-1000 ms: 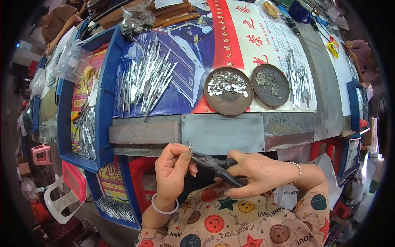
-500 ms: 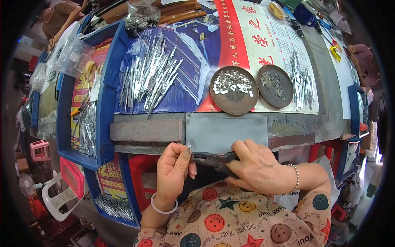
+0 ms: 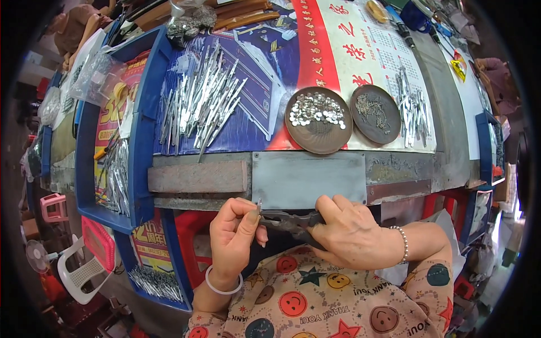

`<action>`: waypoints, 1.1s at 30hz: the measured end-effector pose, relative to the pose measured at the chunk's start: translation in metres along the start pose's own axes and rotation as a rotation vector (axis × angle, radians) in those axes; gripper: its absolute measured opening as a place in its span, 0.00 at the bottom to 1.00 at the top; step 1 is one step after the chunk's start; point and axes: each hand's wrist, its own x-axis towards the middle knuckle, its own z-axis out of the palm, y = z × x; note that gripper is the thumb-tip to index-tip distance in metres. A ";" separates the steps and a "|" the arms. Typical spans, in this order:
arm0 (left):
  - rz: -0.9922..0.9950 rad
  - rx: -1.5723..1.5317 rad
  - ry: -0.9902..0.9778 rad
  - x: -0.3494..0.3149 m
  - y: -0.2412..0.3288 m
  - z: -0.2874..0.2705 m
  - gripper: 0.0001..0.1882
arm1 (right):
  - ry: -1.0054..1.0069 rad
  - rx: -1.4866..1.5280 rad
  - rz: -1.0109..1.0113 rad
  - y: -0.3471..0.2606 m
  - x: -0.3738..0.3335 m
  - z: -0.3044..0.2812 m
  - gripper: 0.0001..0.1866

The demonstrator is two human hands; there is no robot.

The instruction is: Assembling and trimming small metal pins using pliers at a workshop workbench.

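Note:
Between the thumb and fingers of my left hand (image 3: 232, 232) is a small, thin silver metal piece (image 3: 259, 204), its tip poking up. My right hand (image 3: 350, 232) is wrapped around a dark metal tool that looks like pliers (image 3: 287, 221); its far end reaches my left fingertips. The fingers hide part of the tool, and I cannot tell whether it touches the silver piece. Both hands are just in front of a grey metal plate (image 3: 307, 177) at the bench edge. Beyond it stand a brown dish of small shiny discs (image 3: 298, 132) and a brown dish of thin pins (image 3: 376, 129).
Silver metal strips (image 3: 203, 98) are heaped at the back left, with a smaller pile of strips (image 3: 414, 112) at the right. A grey-brown bar (image 3: 197, 177) lies along the front edge. A blue tray (image 3: 143, 124) stands left, a lower blue tray (image 3: 179, 270) beneath.
The dark tool is tilted a little differently, and more of it shows between my hands. My left hand has shifted slightly left. Both grips stay the same.

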 end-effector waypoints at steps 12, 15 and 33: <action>0.122 0.215 0.385 -0.055 -0.006 -0.086 0.03 | -0.481 0.791 0.058 -0.002 0.006 0.013 0.19; 0.348 0.585 0.904 -0.110 -0.007 -0.186 0.04 | -0.377 0.626 0.129 -0.018 0.004 0.025 0.11; 0.285 1.327 1.374 -0.285 -0.017 -0.434 0.07 | -0.369 0.494 0.128 -0.046 0.025 0.032 0.10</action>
